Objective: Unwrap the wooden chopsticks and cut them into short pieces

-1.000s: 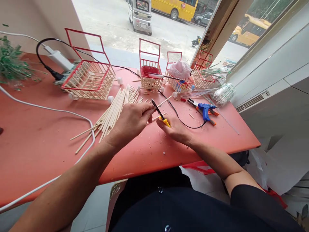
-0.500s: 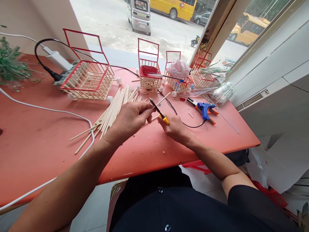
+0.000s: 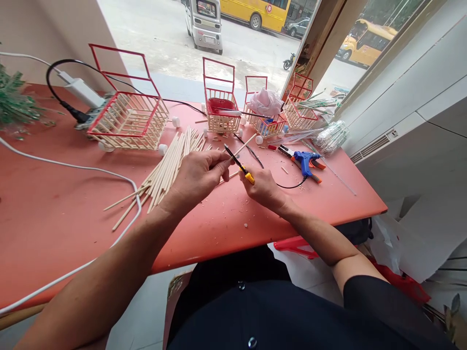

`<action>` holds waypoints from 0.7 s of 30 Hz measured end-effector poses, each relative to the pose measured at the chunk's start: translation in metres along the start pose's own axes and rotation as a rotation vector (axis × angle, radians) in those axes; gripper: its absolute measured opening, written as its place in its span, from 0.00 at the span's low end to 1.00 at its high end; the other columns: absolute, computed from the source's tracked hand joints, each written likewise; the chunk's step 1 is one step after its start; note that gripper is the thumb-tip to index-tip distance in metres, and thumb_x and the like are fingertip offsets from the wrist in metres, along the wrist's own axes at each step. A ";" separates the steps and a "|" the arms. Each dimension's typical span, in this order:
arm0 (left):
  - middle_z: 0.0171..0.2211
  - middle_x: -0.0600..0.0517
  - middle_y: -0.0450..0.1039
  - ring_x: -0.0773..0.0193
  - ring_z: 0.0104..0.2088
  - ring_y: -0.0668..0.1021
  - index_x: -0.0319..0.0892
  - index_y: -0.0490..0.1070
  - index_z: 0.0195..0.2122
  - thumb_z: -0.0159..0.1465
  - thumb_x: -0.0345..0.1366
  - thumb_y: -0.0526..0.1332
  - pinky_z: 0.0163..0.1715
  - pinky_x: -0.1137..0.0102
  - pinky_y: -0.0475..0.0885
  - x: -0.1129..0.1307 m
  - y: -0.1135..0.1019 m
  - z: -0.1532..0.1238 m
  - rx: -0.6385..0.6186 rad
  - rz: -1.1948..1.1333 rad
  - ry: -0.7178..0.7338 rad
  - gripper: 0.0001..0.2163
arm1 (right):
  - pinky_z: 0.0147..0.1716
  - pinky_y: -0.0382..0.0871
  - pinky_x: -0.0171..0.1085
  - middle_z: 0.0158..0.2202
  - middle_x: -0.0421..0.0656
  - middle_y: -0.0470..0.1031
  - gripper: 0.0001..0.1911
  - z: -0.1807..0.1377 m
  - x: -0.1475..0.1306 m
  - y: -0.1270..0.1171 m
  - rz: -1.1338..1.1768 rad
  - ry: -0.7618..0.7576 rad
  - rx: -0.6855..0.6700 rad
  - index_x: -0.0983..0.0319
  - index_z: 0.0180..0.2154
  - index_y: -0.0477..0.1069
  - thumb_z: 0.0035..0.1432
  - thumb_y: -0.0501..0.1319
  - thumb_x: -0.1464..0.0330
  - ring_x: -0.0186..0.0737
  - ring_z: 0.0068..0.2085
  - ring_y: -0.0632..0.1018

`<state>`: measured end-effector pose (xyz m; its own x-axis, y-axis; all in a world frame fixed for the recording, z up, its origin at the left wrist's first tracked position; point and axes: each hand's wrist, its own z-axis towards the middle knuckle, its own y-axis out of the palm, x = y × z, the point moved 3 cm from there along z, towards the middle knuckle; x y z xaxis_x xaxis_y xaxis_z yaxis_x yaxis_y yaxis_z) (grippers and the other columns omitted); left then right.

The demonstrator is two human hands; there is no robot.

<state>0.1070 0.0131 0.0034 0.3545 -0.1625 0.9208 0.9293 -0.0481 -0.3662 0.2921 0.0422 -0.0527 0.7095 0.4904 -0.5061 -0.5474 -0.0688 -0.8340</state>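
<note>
My left hand pinches a thin wooden stick that points up and to the right over the red table. My right hand grips a black and yellow cutter, whose tip meets the stick just beside my left fingertips. A pile of long wooden sticks lies on the table under and left of my left hand.
Stick-built carts with red frames stand at the back: a large cart, a middle cart and two smaller ones further right. A blue glue gun with a black cord lies to the right. A white cable crosses the left side.
Both hands with the stick and cutter have drifted slightly left in the picture as the view shifted; the cutter's tip has closed in on the stick.
</note>
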 end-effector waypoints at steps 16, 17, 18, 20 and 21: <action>0.18 0.62 0.52 0.76 0.18 0.52 0.37 0.79 0.34 0.58 0.53 0.81 0.17 0.77 0.46 -0.025 0.004 0.008 -0.417 -0.624 -0.243 0.23 | 0.39 0.60 0.41 0.32 0.41 0.67 0.11 0.004 0.003 -0.009 0.066 -0.093 0.098 0.55 0.35 0.57 0.72 0.53 0.60 0.42 0.34 0.66; 0.17 0.62 0.53 0.76 0.18 0.53 0.37 0.79 0.33 0.59 0.52 0.81 0.17 0.77 0.47 -0.024 0.003 0.007 -0.395 -0.607 -0.230 0.22 | 0.40 0.61 0.40 0.32 0.41 0.67 0.11 0.004 0.001 -0.011 0.086 -0.090 0.074 0.55 0.36 0.58 0.72 0.53 0.59 0.42 0.34 0.67; 0.17 0.61 0.54 0.75 0.18 0.54 0.37 0.79 0.33 0.59 0.51 0.81 0.17 0.77 0.47 -0.023 0.003 0.007 -0.375 -0.588 -0.219 0.21 | 0.40 0.61 0.40 0.32 0.41 0.68 0.12 0.004 -0.002 -0.012 0.105 -0.082 0.043 0.56 0.36 0.60 0.73 0.53 0.58 0.42 0.34 0.67; 0.17 0.60 0.57 0.75 0.17 0.56 0.37 0.79 0.33 0.60 0.49 0.79 0.17 0.77 0.47 -0.021 0.002 0.007 -0.341 -0.548 -0.209 0.20 | 0.40 0.61 0.40 0.32 0.41 0.68 0.14 0.004 -0.005 -0.015 0.134 -0.057 -0.025 0.56 0.38 0.62 0.74 0.53 0.56 0.42 0.34 0.68; 0.17 0.59 0.58 0.75 0.17 0.56 0.37 0.79 0.33 0.60 0.48 0.79 0.17 0.77 0.48 -0.020 0.001 0.008 -0.326 -0.526 -0.209 0.19 | 0.40 0.60 0.40 0.32 0.41 0.68 0.15 0.003 -0.007 -0.016 0.145 -0.041 -0.057 0.57 0.38 0.63 0.75 0.53 0.55 0.41 0.34 0.68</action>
<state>0.1016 0.0238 -0.0146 -0.0955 0.1574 0.9829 0.9166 -0.3711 0.1485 0.2946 0.0430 -0.0350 0.6055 0.5067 -0.6136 -0.6157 -0.1902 -0.7647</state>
